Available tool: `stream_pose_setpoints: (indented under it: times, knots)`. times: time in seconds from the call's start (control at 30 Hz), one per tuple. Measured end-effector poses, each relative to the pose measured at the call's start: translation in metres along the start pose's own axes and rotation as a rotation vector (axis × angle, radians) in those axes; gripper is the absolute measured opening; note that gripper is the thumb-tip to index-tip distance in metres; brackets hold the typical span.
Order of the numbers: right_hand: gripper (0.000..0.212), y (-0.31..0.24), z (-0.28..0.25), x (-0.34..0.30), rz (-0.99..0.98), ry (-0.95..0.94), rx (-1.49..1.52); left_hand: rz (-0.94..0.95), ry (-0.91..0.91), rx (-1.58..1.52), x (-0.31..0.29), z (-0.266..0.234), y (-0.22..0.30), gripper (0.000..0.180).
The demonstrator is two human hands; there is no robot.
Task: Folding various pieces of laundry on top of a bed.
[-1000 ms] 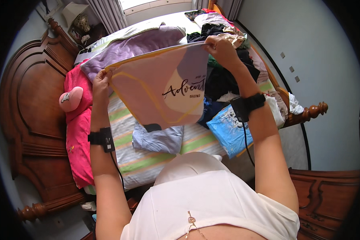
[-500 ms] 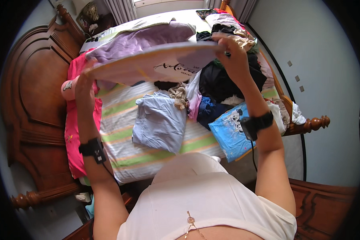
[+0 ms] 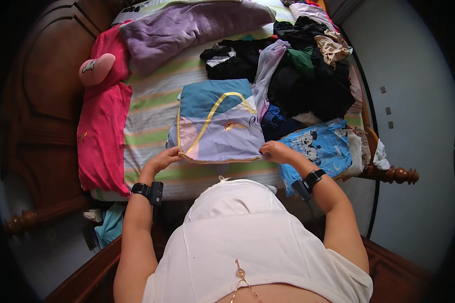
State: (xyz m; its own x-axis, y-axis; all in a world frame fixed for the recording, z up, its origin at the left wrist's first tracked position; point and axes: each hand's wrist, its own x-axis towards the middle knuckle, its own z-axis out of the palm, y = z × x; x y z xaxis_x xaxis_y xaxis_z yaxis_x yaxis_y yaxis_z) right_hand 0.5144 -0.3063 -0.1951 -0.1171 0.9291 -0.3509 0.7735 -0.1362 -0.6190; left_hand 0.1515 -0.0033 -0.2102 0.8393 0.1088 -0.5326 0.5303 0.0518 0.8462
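A square cushion cover (image 3: 222,129), patterned in teal, lilac and pink with yellow bands, lies flat on the bed. My left hand (image 3: 164,158) pinches its near left corner. At the near right corner, my right hand (image 3: 277,151) grips the edge with closed fingers. The cover lies over the folded light blue cloth, of which only a sliver (image 3: 172,139) shows at the left. Just right of my right hand is a blue packet (image 3: 316,151) with cartoon figures.
Dark clothes (image 3: 308,91) are heaped to the right of the cover. A purple blanket (image 3: 187,33) lies at the far side. Along the left are a red cloth (image 3: 103,146) and a pink cushion (image 3: 97,69). The wooden headboard (image 3: 45,91) rises at the left, a bedpost (image 3: 399,175) at the right.
Both hands have brought the cushion cover down and toward me, from held up in the air to flat on the bed over the light blue cloth. The head view has tilted down.
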Motion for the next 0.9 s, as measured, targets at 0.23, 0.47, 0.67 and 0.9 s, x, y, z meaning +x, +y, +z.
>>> stream_pose_setpoints:
  times: [0.23,0.47,0.67,0.9]
  knots:
    - [0.023,0.001,-0.023,-0.009,-0.152,0.15,0.006,-0.043,-0.056,-0.101,-0.014,-0.005,0.03,0.013]
    - [0.024,-0.024,-0.008,-0.019,0.094,-0.453,0.035,-0.138,-0.342,0.141,0.0,0.011,-0.016,0.015]
    - [0.024,0.004,0.006,-0.011,0.189,-0.272,0.117,-0.106,-0.058,0.028,0.019,-0.001,-0.027,0.021]
    - [0.014,0.035,-0.043,0.044,0.209,0.313,0.526,0.065,0.315,-0.197,0.049,-0.05,0.008,0.014]
